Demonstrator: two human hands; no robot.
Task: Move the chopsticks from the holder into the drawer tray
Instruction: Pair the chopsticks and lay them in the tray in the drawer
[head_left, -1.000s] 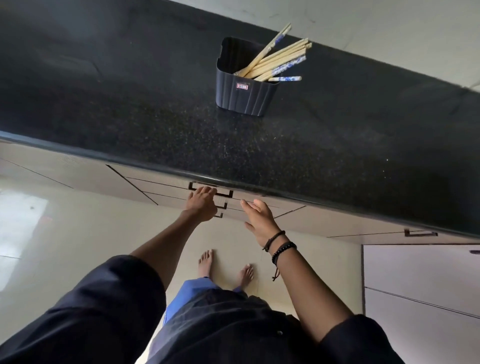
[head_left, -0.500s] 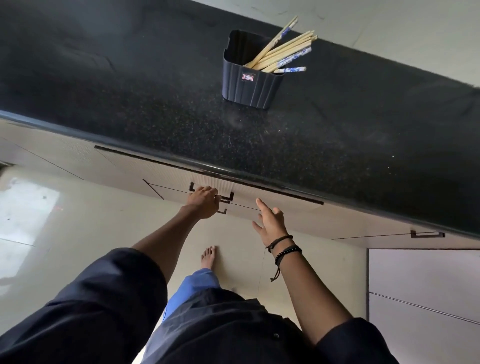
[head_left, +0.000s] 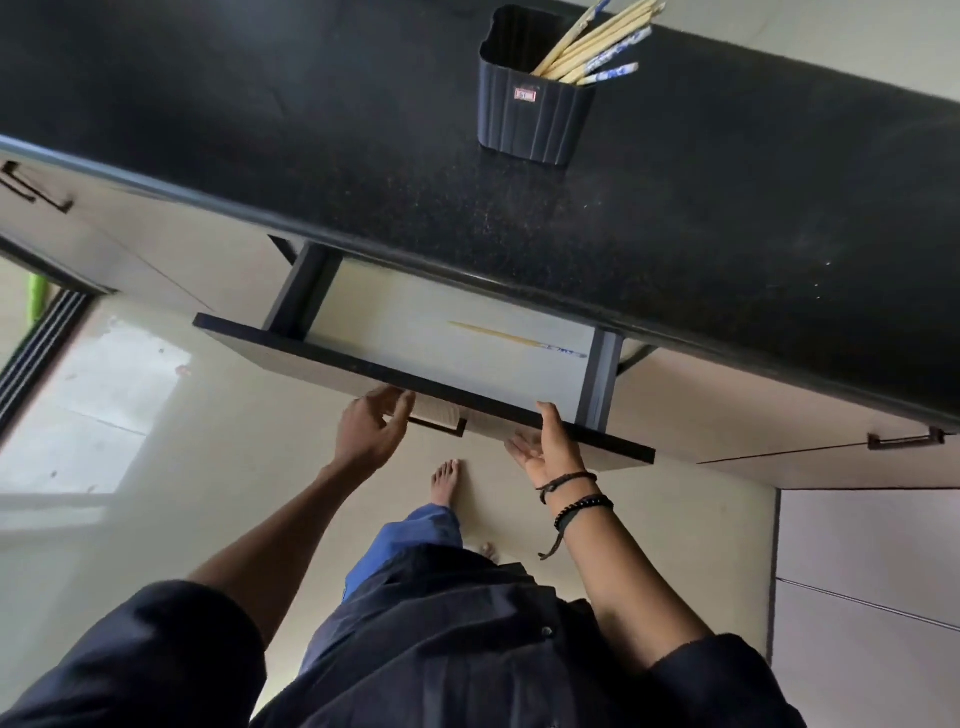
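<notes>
Your left hand (head_left: 371, 434) has just pulled the drawer (head_left: 415, 384) out from closed; its fingers curl loosely beside the handle (head_left: 439, 425), gripping nothing. Inside, one chopstick (head_left: 511, 338) lies on the pale floor. Your right hand (head_left: 550, 449) rests open-palmed against the front edge, empty. The chopsticks (head_left: 592, 44) remain in the holder (head_left: 532, 122) on the countertop (head_left: 727, 218), so the way in is now clear.

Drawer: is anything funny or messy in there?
Nothing is spilled or broken. The open drawer holds just one chopstick, lying slanted on the pale bottom. The other chopsticks lean together in the holder on the counter.
</notes>
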